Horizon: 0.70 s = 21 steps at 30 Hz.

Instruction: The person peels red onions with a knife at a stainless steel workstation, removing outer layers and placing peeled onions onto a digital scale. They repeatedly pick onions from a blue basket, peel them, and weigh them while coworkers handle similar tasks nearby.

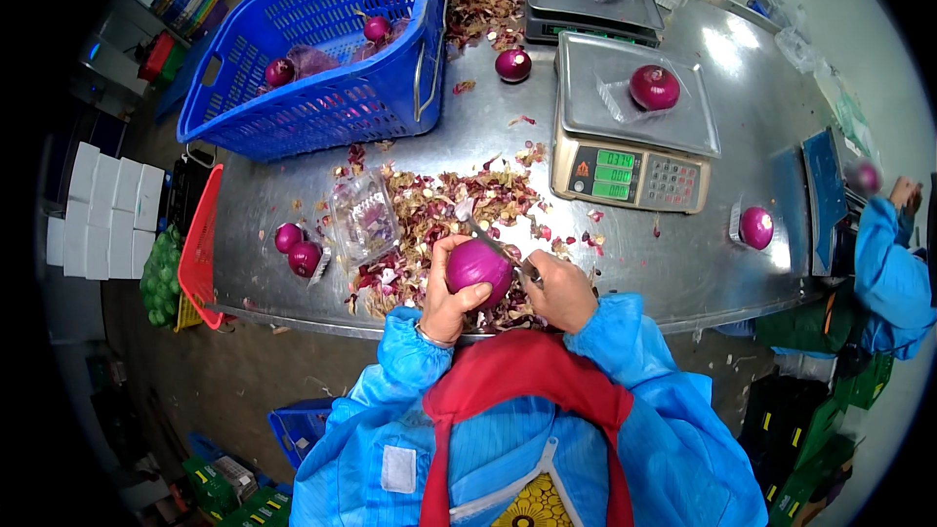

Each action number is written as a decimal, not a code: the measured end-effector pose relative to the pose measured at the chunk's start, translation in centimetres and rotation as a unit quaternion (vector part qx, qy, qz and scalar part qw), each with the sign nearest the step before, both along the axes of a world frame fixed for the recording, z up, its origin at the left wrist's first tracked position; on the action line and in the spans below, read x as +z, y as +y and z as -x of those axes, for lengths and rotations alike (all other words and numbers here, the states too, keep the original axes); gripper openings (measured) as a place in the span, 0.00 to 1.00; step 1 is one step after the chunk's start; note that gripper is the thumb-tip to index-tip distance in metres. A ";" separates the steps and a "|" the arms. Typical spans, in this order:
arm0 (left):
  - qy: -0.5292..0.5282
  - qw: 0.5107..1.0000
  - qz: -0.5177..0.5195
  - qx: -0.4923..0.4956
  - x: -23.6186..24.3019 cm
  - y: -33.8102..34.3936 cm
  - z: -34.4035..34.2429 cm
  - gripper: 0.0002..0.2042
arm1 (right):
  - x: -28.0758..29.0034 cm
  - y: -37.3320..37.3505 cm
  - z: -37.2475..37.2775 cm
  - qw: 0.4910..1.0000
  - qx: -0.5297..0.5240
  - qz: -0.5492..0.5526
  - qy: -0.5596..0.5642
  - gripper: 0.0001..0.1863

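Steel table point(747, 151): basket point(342, 102) holds onions point(377, 29), fingers point(440, 259) another onion point(476, 269).

One view: head-worn fisheye, left of the pair. Looks steeply down from above and behind left grip point(441, 301) and right grip point(565, 291), both near, just below frame centre. Sleeves point(625, 332) lie wearer's side of both; surface point(683, 268) spreads beyond and sideways, edges bowed by the lens.
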<state>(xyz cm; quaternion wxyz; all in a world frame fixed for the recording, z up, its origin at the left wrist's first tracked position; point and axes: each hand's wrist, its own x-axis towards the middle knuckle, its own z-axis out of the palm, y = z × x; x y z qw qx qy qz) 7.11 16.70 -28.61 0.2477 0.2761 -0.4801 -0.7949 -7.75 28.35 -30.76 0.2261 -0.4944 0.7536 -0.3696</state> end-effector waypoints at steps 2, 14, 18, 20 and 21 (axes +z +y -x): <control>-0.007 0.998 0.065 0.005 -0.1 0.0 -0.7 0.34 | -4.9 2.5 0.2 0.999 -0.014 -0.030 -0.011 0.07; -0.030 0.989 0.145 0.025 1.2 -0.8 -1.1 0.38 | 3.7 -0.6 -0.3 0.999 0.043 0.031 -0.001 0.07; -0.049 0.981 0.183 0.045 1.6 -0.6 -0.4 0.39 | 4.1 -0.9 -0.8 0.999 0.030 0.020 0.020 0.09; -0.056 0.977 0.200 0.042 1.8 -0.5 -0.3 0.40 | 4.0 -0.8 -1.0 0.999 0.020 0.026 0.025 0.09; -0.060 0.975 0.208 0.040 1.9 -0.5 -0.3 0.40 | 4.0 -0.8 -1.0 0.999 0.016 0.029 0.028 0.09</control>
